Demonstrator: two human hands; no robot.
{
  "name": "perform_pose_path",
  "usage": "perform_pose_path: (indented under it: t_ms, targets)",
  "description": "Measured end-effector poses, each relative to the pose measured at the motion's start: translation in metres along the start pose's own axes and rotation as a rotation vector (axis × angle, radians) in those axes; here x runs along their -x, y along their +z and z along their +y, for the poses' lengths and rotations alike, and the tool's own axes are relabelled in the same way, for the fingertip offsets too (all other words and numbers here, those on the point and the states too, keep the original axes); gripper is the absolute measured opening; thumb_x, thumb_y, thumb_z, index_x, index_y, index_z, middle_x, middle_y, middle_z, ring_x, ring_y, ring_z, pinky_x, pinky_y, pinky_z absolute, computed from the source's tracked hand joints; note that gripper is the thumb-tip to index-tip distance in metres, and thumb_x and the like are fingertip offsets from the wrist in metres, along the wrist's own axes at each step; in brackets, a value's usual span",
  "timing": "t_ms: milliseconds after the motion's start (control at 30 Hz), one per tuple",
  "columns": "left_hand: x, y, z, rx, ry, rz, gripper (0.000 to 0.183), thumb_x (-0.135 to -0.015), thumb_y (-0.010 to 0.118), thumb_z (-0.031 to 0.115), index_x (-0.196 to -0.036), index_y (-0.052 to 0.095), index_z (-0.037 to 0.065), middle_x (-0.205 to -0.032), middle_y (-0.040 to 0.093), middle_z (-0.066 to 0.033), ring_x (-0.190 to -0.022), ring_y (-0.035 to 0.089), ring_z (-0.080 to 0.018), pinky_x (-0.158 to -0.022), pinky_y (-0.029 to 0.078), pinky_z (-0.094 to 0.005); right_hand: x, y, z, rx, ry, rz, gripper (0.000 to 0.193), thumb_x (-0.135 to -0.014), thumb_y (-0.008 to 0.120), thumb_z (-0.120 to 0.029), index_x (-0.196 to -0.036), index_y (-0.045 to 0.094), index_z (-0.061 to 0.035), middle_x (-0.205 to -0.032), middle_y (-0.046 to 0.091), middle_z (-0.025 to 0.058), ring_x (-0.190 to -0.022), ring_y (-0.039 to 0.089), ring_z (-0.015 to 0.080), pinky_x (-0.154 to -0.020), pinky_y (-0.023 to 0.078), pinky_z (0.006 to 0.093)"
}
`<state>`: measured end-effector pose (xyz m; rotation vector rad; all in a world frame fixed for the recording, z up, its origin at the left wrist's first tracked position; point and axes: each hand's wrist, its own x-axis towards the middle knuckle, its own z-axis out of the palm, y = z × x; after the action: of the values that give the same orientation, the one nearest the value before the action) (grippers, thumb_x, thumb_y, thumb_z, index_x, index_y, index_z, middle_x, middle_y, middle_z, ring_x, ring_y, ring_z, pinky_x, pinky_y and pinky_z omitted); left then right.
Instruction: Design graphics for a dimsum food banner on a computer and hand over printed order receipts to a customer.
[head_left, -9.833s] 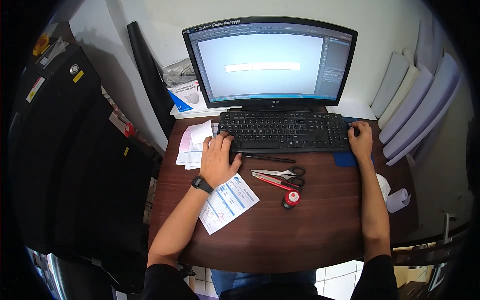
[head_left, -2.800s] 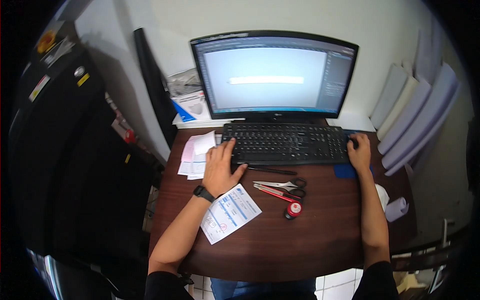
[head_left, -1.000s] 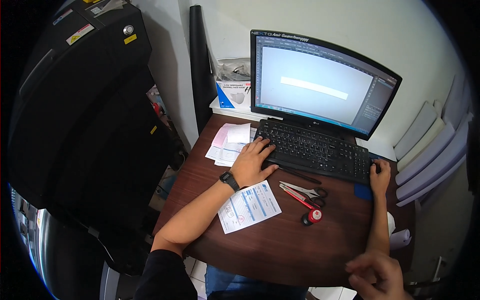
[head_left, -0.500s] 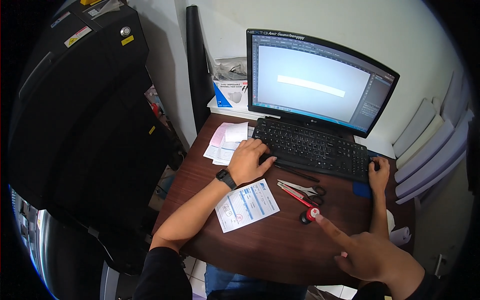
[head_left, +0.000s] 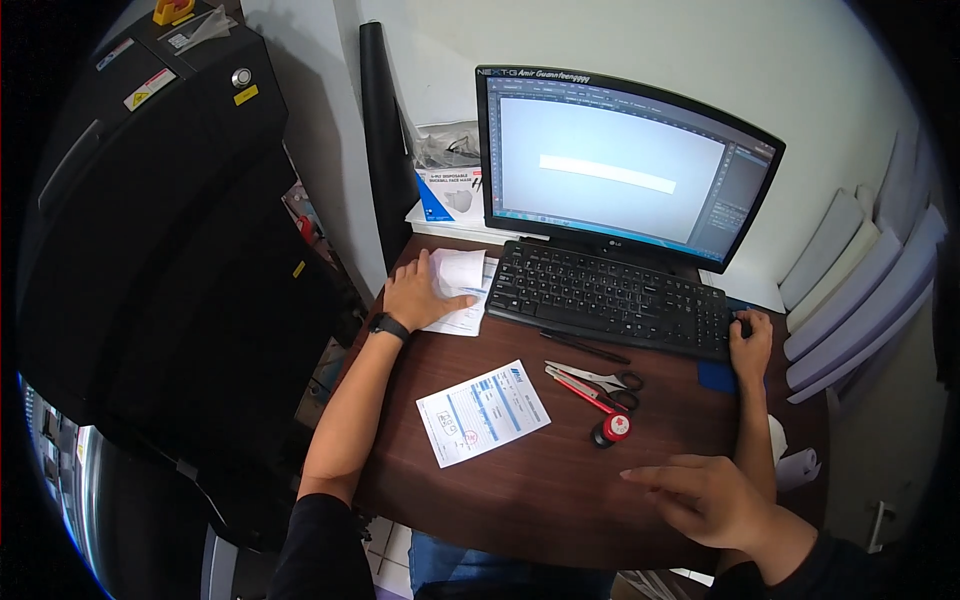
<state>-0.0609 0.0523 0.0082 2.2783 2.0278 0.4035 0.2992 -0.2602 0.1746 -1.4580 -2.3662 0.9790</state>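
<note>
My left hand (head_left: 412, 296), a black watch (head_left: 388, 326) on its wrist, rests with spread fingers on white and pink paper slips (head_left: 462, 268) left of the black keyboard (head_left: 610, 297). At the keyboard's right end my right hand (head_left: 750, 345) is curled over a dark computer mouse (head_left: 738, 327), mostly hidden under the fingers, by a blue pad (head_left: 715, 376). Another person's hand (head_left: 715, 500) reaches in over the desk from the lower right, in front of my right forearm, fingers together and nearly level. A printed form (head_left: 484, 413) with a red stamp mark lies before me.
Scissors (head_left: 600, 378), a red cutter (head_left: 580, 390), a red-and-black round stamp (head_left: 612, 429) and a black pen (head_left: 585, 347) lie mid-desk. The monitor (head_left: 630, 160) stands behind the keyboard, a mask box (head_left: 447, 195) to its left. Paper rolls (head_left: 865, 280) lean at right; a large black machine (head_left: 150, 260) is at left.
My left hand has moved left from the keyboard's edge onto the paper slips. The other person's hand has drawn back from the stamp and no longer points. My right hand stays on the mouse.
</note>
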Motion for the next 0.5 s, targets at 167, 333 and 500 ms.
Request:
perform_pose_path:
  t_ms: [167, 333, 500]
  targets:
    - [-0.009, -0.015, -0.005, 0.170, -0.074, -0.031, 0.130, -0.062, 0.097, 0.047, -0.159, 0.027, -0.003, -0.141, 0.058, -0.0313, -0.128, 0.060, -0.0441, -0.110, 0.048, -0.0420, 0.008, 0.016, 0.012, -0.323, 0.129, 0.130, 0.035, -0.094, 0.070, -0.005, -0.128, 0.069, -0.0033, -0.093, 0.075, 0.0105, -0.085, 0.073, 0.0149, -0.073, 0.057, 0.0286]
    - [-0.015, -0.011, -0.016, 0.240, -0.117, -0.049, 0.110, -0.065, 0.096, 0.042, -0.147, 0.044, -0.007, -0.131, 0.065, -0.0301, -0.121, 0.066, -0.0395, -0.104, 0.051, -0.0404, 0.015, 0.030, 0.012, -0.731, 0.190, 0.284, 0.028, -0.101, 0.068, -0.009, -0.128, 0.068, -0.0013, -0.105, 0.075, 0.0084, -0.094, 0.070, 0.0121, -0.080, 0.055, 0.0271]
    - [-0.023, -0.007, -0.035, 0.292, -0.195, -0.102, 0.077, -0.069, 0.094, 0.037, -0.127, 0.066, -0.006, -0.120, 0.071, -0.0296, -0.111, 0.071, -0.0385, -0.096, 0.055, -0.0408, 0.014, 0.024, 0.009, -0.917, 0.324, 0.220, 0.029, -0.106, 0.062, -0.017, -0.131, 0.065, -0.0032, -0.118, 0.071, 0.0070, -0.101, 0.068, 0.0132, -0.089, 0.052, 0.0275]
